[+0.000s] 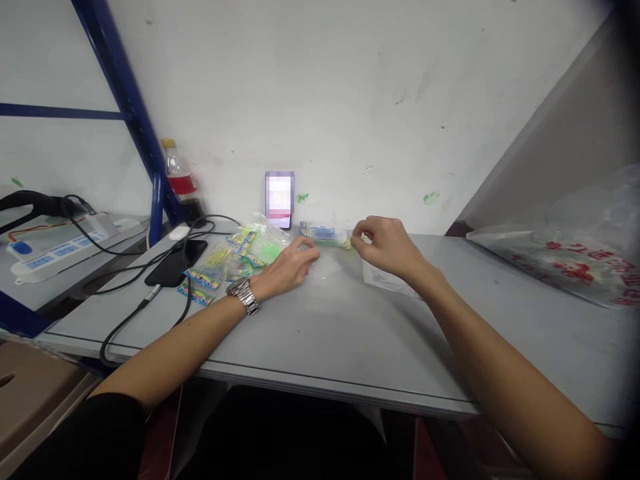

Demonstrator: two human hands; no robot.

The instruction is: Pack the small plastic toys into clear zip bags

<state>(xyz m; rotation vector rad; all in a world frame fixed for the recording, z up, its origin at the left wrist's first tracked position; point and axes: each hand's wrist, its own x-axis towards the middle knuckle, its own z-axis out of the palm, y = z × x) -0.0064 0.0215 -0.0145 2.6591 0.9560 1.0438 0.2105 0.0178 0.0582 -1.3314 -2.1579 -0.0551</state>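
My left hand (289,265), with a metal watch (243,293) on its wrist, rests low over the table with its fingers curled in. Its fingertips meet the edge of a clear plastic bag (326,268) lying flat. My right hand (385,243) is raised a little above the table, thumb and forefinger pinched together; whatever lies between them is too small to make out. Behind the two hands lies a clear packet (324,232) with blue and yellowish-green contents. Under my right hand is a whitish sheet (387,279), partly covered.
Left of my hands are several packets with colourful labels (201,278), some holding green (270,252) or yellow bits. Black cables cross a dark phone (176,263). A lit phone (279,199) leans on the wall near a cola bottle (180,177). A large plastic bag (565,257) is at right.
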